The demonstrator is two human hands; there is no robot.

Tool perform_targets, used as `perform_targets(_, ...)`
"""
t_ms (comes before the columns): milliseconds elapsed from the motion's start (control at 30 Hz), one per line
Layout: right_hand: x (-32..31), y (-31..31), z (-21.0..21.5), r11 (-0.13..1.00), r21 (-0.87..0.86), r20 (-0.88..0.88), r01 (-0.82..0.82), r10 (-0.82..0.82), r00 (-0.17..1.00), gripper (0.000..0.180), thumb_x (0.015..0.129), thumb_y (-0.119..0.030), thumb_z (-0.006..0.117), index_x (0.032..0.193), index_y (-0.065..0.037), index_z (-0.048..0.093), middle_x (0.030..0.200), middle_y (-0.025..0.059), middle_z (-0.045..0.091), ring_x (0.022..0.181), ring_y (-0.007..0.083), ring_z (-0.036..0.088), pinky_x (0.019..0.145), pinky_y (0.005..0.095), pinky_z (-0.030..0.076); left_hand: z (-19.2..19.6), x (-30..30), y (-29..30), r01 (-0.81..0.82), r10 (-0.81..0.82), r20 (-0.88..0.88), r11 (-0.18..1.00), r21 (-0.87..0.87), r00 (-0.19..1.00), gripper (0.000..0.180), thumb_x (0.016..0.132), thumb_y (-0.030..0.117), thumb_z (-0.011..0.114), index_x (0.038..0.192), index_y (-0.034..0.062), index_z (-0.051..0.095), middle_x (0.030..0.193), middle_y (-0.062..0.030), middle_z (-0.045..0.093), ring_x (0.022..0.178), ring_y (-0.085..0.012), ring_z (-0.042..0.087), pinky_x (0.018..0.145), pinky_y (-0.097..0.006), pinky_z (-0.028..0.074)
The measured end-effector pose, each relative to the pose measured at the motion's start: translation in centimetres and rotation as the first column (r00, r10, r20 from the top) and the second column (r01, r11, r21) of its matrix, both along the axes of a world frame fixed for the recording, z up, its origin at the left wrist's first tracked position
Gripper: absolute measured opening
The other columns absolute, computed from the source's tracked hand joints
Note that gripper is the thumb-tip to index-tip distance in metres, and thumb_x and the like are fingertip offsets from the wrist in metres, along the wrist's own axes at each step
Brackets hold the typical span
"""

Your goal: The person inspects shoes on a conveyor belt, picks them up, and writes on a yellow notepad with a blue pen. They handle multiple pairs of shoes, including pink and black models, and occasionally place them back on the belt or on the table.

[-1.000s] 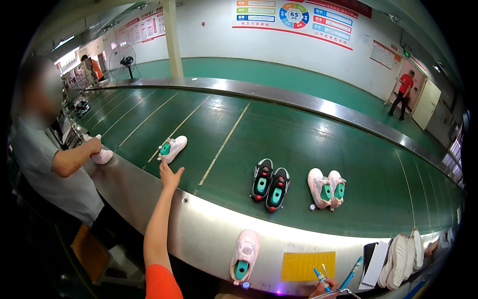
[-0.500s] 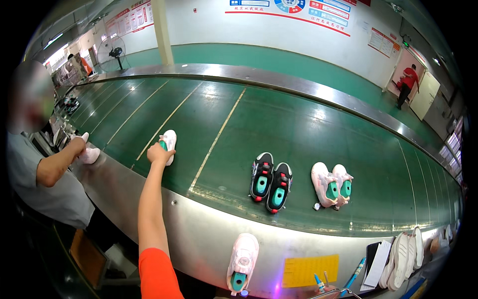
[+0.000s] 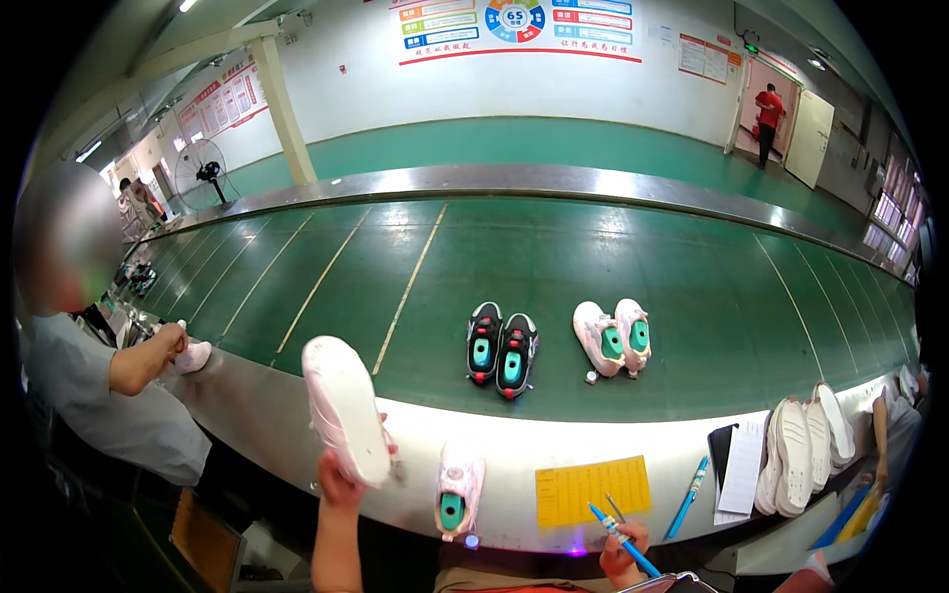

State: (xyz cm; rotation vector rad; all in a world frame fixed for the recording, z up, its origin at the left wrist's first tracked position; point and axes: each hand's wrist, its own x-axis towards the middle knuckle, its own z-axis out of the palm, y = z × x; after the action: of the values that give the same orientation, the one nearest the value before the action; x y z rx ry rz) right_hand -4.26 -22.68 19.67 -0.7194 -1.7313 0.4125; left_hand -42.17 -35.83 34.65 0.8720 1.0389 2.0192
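Observation:
My left hand (image 3: 342, 482) is closed around a pale pink shoe (image 3: 346, 410), raised above the near metal ledge with its white sole turned toward me. In my right hand (image 3: 623, 555), near the lower edge, is a blue and white pen (image 3: 606, 519); a thin dark pointed stick (image 3: 615, 508) shows beside it. Between my hands, another pale pink shoe (image 3: 461, 476) stands on the ledge with a green insert in its opening. A yellow printed card (image 3: 593, 489) lies just beyond my right hand.
On the green conveyor (image 3: 682, 296) stand black shoes (image 3: 500, 346) and pink shoes (image 3: 613, 336). At right on the ledge lie a second blue pen (image 3: 689, 497), paper sheets (image 3: 739, 474) and several white soles (image 3: 791, 455). A co-worker (image 3: 109, 395) handles a shoe at left.
My left hand has brought the pink shoe from the conveyor back toward me and turned its sole up into view. The right hand has come further into view with the pen. The view has shifted.

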Motion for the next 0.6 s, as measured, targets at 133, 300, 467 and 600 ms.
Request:
perform_targets(133, -0.8, 0.0, 1.4, 0.996, -0.007, -0.114, -0.093, 0.091, 0.989, 0.021, 0.075, -0.016, 0.061, 0.086, -0.004, 0.048, 0.072, 0.0110, 0.049, 0.061, 0.0245, 0.049, 0.056, 0.0332, 0.040, 0.4, 6.4, -1.7, -0.619, 0.571, -0.558, 0.775, 0.126, 0.602, 0.087, 0.059, 0.023, 0.080, 0.128, 0.0016, 0.030, 0.119, -0.0144, 0.043, 0.106, -0.0254, 0.047, 0.090, -0.038, 0.040)
perform_targets(300, -0.8, -0.1, 2.1, 0.992, -0.063, -0.148, -0.107, 0.097, 0.984, 0.020, 0.075, -0.014, 0.059, 0.087, -0.003, 0.048, 0.073, 0.0146, 0.052, 0.063, 0.0277, 0.051, 0.057, 0.0348, 0.041, 1.5, 10.9, -1.3, -0.618, 0.562, -0.736, 0.744, 0.253, 0.376, 0.075, 0.059, 0.023, 0.081, 0.118, -0.0012, 0.041, 0.107, -0.0148, 0.052, 0.096, -0.0246, 0.055, 0.083, -0.034, 0.045)
perform_targets(467, -1.1, -0.2, 2.4, 0.995, -0.063, -0.206, -0.077, 0.063, 0.977, 0.017, 0.076, -0.011, 0.054, 0.087, -0.001, 0.046, 0.075, 0.0130, 0.048, 0.065, 0.0226, 0.048, 0.060, 0.0324, 0.039, 3.4, 11.2, -0.7, -0.557, 0.644, -0.763, 0.611, 0.563, -0.064, 0.064, 0.066, 0.029, 0.077, 0.117, 0.0060, 0.045, 0.107, -0.0219, 0.058, 0.089, -0.0348, 0.062, 0.071, -0.037, 0.053)
perform_targets(600, -1.5, -0.6, 2.5, 0.991, -0.070, -0.217, -0.116, 0.099, 0.971, 0.016, 0.077, -0.010, 0.054, 0.087, -0.001, 0.046, 0.075, 0.0132, 0.049, 0.066, 0.0223, 0.048, 0.060, 0.0316, 0.039, 4.3, 10.8, -2.1, -0.585, 0.566, -0.777, 0.543, 0.602, -0.275, 0.057, 0.069, 0.029, 0.073, 0.116, 0.0077, 0.049, 0.107, -0.0218, 0.057, 0.089, -0.0395, 0.061, 0.067, -0.039, 0.053)
